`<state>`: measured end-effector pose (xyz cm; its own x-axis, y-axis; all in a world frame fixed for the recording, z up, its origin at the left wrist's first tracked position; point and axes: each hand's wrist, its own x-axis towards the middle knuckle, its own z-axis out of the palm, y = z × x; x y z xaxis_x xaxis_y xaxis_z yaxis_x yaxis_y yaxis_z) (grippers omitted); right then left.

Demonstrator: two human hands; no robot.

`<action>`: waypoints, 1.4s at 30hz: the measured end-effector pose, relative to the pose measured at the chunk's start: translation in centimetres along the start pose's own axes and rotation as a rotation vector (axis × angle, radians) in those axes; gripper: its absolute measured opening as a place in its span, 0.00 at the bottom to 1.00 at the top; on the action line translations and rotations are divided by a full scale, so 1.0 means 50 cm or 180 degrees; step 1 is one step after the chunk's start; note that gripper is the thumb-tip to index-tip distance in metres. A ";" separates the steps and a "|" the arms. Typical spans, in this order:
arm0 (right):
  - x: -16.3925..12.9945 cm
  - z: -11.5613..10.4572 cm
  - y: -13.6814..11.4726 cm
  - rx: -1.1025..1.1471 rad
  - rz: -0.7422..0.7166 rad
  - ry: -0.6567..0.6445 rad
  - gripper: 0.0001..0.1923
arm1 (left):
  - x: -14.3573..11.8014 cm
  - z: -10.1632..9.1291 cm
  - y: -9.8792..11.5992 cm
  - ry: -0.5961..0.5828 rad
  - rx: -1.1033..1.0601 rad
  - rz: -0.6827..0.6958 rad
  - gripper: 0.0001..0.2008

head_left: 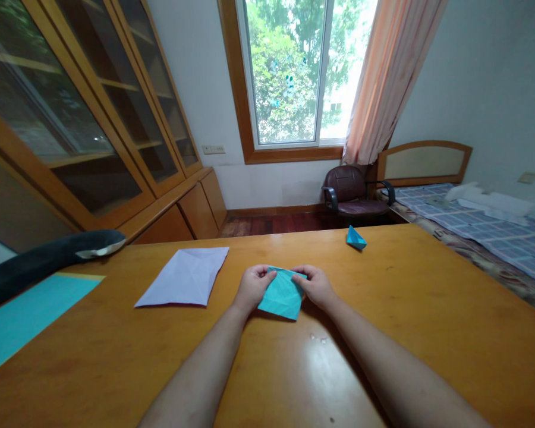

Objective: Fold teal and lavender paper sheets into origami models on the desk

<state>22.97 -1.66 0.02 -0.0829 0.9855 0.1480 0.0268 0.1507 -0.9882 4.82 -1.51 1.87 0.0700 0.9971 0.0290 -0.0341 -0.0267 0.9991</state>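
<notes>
A small turquoise sheet of folded paper [282, 297], creased across its face, is held between my two hands just above the wooden table [169, 362]. My left hand [254, 286] pinches its upper left corner, thumb on top. At the upper right corner my right hand [316, 286] grips it the same way; the fingers behind the paper are hidden. Left of my hands lies a creased lavender paper sheet [185, 278]. Farther back on the right sits a small blue folded paper piece [356, 238], shaped like a boat.
Larger turquoise paper [35, 315] lies at the table's left edge beside a dark curved object [49, 252]. Beyond the table stand a glass-doored cabinet [116, 89], a brown armchair [350, 193] and a bed [481, 208] on the right.
</notes>
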 end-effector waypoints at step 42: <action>0.000 0.003 0.005 0.0889 0.0738 0.0144 0.16 | -0.004 0.013 -0.006 0.0322 0.0042 0.0202 0.17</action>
<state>22.81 -1.64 -0.26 -0.0623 0.9944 -0.0856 -0.2338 -0.0979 -0.9673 5.46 -1.77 1.57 -0.0328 0.9954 0.0896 -0.0220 -0.0903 0.9957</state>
